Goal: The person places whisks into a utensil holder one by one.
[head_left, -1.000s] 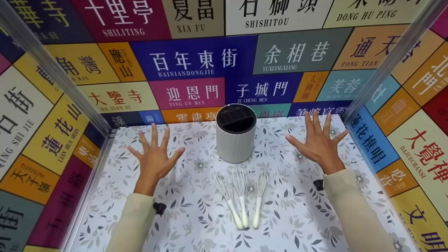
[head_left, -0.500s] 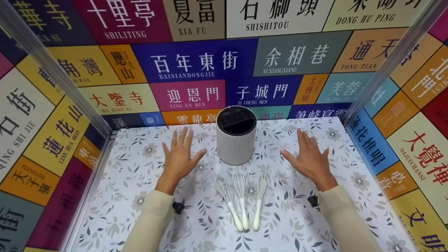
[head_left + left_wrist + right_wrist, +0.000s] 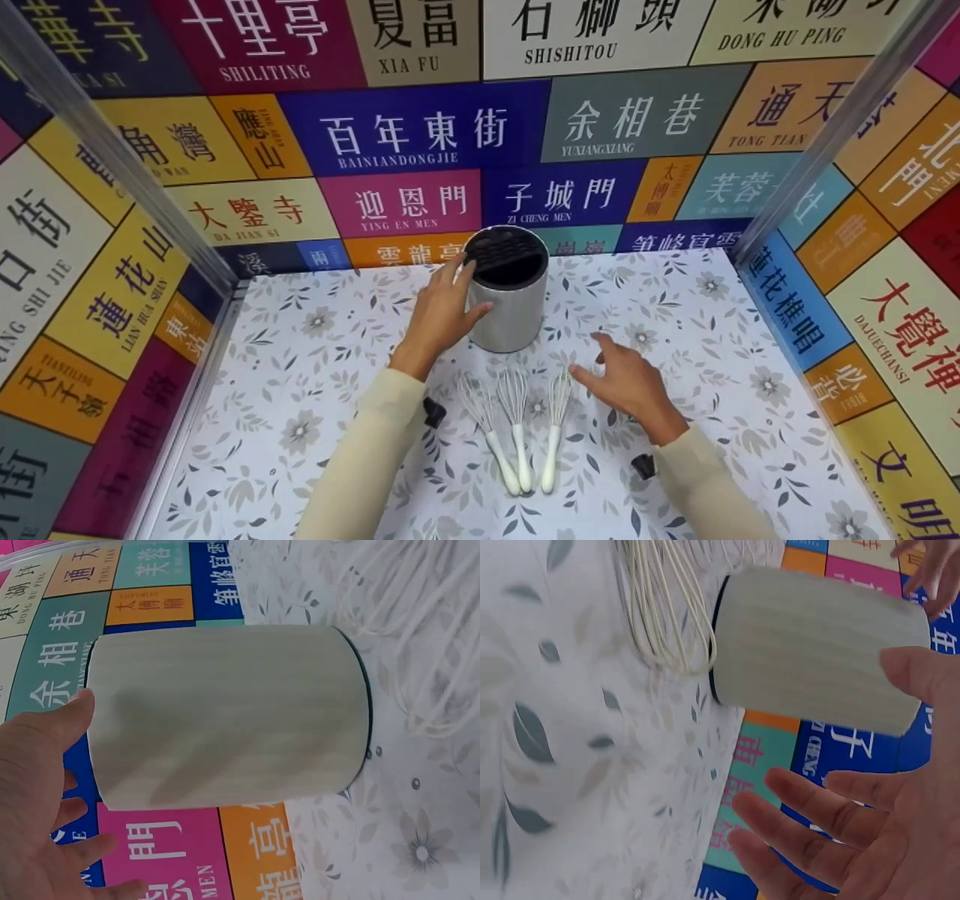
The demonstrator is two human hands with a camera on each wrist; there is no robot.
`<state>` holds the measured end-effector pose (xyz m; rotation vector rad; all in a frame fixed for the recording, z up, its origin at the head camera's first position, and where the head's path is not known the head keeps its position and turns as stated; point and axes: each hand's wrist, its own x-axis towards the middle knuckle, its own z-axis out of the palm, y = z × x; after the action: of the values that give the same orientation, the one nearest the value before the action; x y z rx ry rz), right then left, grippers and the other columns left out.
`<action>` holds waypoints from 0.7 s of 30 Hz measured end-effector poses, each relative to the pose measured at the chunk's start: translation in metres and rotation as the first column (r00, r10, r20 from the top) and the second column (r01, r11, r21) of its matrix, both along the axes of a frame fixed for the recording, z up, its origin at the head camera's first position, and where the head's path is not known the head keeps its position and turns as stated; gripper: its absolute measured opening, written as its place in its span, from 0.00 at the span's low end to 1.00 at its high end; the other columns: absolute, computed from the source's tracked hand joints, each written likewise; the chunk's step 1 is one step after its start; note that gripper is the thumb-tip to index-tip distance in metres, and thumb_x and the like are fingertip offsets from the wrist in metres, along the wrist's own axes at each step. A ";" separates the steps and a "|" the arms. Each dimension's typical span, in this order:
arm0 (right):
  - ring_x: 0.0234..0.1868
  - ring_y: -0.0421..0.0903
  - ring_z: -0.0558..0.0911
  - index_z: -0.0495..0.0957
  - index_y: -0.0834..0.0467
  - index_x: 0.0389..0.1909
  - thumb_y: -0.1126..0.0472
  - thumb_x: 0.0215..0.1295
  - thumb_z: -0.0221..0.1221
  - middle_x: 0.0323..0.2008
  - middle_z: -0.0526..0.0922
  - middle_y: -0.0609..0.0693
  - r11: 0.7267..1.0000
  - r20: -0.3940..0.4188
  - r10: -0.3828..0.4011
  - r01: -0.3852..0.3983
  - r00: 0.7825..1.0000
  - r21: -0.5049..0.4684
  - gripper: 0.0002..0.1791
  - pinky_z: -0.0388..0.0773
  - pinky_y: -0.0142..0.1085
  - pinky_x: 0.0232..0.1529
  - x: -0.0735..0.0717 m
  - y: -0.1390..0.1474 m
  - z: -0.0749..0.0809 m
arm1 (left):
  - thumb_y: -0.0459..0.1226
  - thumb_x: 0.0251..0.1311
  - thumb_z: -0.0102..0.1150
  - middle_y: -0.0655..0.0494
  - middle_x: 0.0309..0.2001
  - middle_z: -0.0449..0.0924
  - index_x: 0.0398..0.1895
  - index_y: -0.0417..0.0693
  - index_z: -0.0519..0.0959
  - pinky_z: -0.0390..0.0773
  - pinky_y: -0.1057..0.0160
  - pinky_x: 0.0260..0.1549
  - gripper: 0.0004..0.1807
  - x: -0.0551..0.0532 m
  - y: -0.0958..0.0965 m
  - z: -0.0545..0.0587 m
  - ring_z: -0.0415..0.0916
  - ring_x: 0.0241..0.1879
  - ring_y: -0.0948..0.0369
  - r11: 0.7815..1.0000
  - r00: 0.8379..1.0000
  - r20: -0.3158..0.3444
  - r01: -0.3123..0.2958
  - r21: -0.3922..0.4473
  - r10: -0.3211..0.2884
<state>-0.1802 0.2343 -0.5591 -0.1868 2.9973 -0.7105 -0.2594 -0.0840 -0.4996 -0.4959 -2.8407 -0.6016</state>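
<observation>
A light grey ribbed cylinder-shaped holder [image 3: 514, 319] stands upright at the back of the table, its black top partly slotted with one larger opening. My left hand [image 3: 436, 313] is at its left side, fingertips by the rim, thumb in front of the wall. In the left wrist view, the spread fingers of that hand [image 3: 45, 787] curl round nothing. My right hand [image 3: 630, 381] hovers right of the whisks, index finger and thumb extended, near the right whisk [image 3: 553, 442]. The left whisk [image 3: 501, 454] and middle whisk [image 3: 519, 442] lie beside it, white handles toward me.
A white leaf-patterned tabletop [image 3: 315, 360] lies under everything. Panels of coloured signs form a back wall [image 3: 412, 127] and two side walls. Clear upright posts [image 3: 172, 187] stand at the rear corners.
Both hands have come inward from wide apart. The left hand has reached the holder's left side; the right has come down toward the whisks, its fingers less spread. Whisks and holder stay put.
</observation>
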 end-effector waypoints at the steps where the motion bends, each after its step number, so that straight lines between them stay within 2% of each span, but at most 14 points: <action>1: 0.40 0.54 0.85 0.65 0.55 0.74 0.27 0.64 0.57 0.48 0.87 0.56 1.000 0.011 0.001 -0.001 1.000 -0.002 0.47 0.81 0.53 0.36 0.003 -0.004 -0.003 | 0.56 0.66 0.63 0.48 0.80 0.56 0.78 0.48 0.63 0.72 0.37 0.65 0.43 -0.002 0.003 0.000 0.62 0.75 0.45 1.000 1.000 0.010 0.005 0.005 -0.005; 6: 0.29 0.46 0.81 0.68 0.57 0.72 0.35 0.63 0.65 0.34 0.85 0.49 0.999 0.099 -0.020 0.023 0.995 -0.031 0.44 0.77 0.43 0.28 0.017 -0.022 -0.020 | 0.56 0.66 0.63 0.51 0.81 0.54 0.79 0.47 0.62 0.68 0.45 0.72 0.43 -0.011 0.011 -0.002 0.60 0.77 0.48 0.999 0.997 0.077 0.013 0.037 -0.016; 9: 0.24 0.45 0.78 0.68 0.61 0.71 0.37 0.62 0.67 0.28 0.82 0.48 0.997 0.134 -0.043 0.051 0.990 -0.054 0.45 0.75 0.42 0.25 0.026 -0.032 -0.032 | 0.56 0.66 0.62 0.51 0.81 0.53 0.79 0.47 0.61 0.65 0.48 0.74 0.44 -0.014 0.012 -0.005 0.59 0.77 0.49 0.998 0.994 0.110 0.011 0.064 -0.018; 11: 0.27 0.50 0.82 0.67 0.65 0.70 0.38 0.61 0.68 0.32 0.85 0.53 0.995 0.142 -0.058 0.068 0.988 -0.066 0.46 0.78 0.46 0.28 0.033 -0.038 -0.040 | 0.57 0.66 0.62 0.51 0.81 0.53 0.80 0.47 0.60 0.64 0.49 0.75 0.45 -0.015 0.012 -0.007 0.59 0.78 0.49 0.997 0.992 0.124 0.007 0.082 -0.017; 13: 0.34 0.57 0.85 0.65 0.68 0.70 0.39 0.60 0.69 0.39 0.86 0.62 0.993 0.157 -0.073 0.087 0.985 -0.085 0.49 0.82 0.51 0.34 0.039 -0.042 -0.045 | 0.57 0.66 0.62 0.51 0.81 0.53 0.80 0.47 0.60 0.64 0.49 0.75 0.45 -0.017 0.012 -0.009 0.59 0.78 0.50 0.995 0.991 0.131 0.007 0.101 -0.020; 17: 0.46 0.66 0.85 0.59 0.73 0.72 0.42 0.60 0.70 0.48 0.83 0.73 0.982 0.216 -0.103 0.134 0.971 -0.136 0.53 0.82 0.57 0.48 0.049 -0.048 -0.055 | 0.55 0.67 0.62 0.53 0.82 0.53 0.79 0.47 0.61 0.64 0.51 0.75 0.43 -0.020 0.012 -0.010 0.58 0.78 0.51 0.991 0.990 0.141 0.005 0.131 -0.023; 21: 0.39 0.61 0.85 0.58 0.73 0.72 0.50 0.60 0.71 0.42 0.84 0.70 0.972 0.234 -0.129 0.170 0.964 -0.164 0.49 0.83 0.53 0.44 0.055 -0.054 -0.063 | 0.54 0.68 0.61 0.54 0.82 0.53 0.79 0.48 0.62 0.64 0.51 0.75 0.41 -0.021 0.012 -0.011 0.58 0.78 0.51 0.989 0.988 0.152 0.000 0.147 -0.023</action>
<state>-0.1253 0.1808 -0.6221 0.1083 2.7530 -0.9529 -0.2805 -0.0718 -0.5103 -0.4595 -2.9082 -0.8791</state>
